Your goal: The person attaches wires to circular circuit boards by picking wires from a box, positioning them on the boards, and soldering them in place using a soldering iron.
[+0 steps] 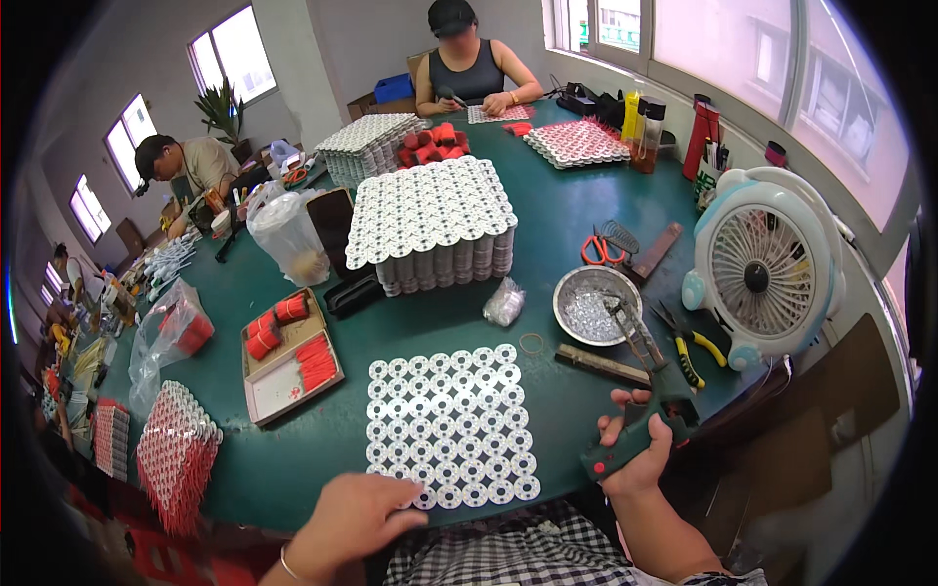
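A sheet of joined round white circuit boards (447, 425) lies flat on the green table in front of me. My left hand (357, 518) rests at its near left corner, fingertips touching the edge discs, thumb apart and nothing gripped. My right hand (637, 444) is wrapped round a dark green pistol-grip tool (674, 402) with a red button. Its metal front end reaches over a steel bowl (558, 311) of small silvery pieces; I cannot make out the tool's exact kind.
A tall stack of board sheets (430, 215) stands beyond, beside a cardboard box (256, 396) of red wires. To the right are yellow-handled pliers (692, 361), orange scissors (592, 251), a dark bar (603, 368) and a fan (757, 273). Other people (474, 73) work across the table.
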The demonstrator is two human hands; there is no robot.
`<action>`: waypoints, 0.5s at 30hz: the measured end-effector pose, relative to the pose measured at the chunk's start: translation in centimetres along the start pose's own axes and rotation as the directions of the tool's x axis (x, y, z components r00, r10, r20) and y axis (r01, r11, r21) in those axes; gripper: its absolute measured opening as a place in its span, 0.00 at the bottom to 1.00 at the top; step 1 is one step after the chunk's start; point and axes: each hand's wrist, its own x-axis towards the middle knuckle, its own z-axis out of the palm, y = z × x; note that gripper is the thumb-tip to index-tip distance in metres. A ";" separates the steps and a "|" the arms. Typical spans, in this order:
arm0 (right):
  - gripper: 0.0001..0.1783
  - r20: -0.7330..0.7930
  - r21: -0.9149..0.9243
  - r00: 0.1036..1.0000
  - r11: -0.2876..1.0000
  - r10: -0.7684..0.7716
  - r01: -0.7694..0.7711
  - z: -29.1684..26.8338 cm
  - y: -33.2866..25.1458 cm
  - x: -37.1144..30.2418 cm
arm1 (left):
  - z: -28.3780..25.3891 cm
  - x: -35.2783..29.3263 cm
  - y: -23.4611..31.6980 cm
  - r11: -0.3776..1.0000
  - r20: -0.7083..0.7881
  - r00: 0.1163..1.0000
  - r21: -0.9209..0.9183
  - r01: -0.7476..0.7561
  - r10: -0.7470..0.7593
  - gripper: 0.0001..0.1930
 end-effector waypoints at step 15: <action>0.22 -0.028 -0.055 0.995 0.994 -0.092 0.090 -0.4 -0.3 -1.1 | 9.0 21.4 1.9 0.961 -0.323 0.907 0.150 -0.232 0.270 0.13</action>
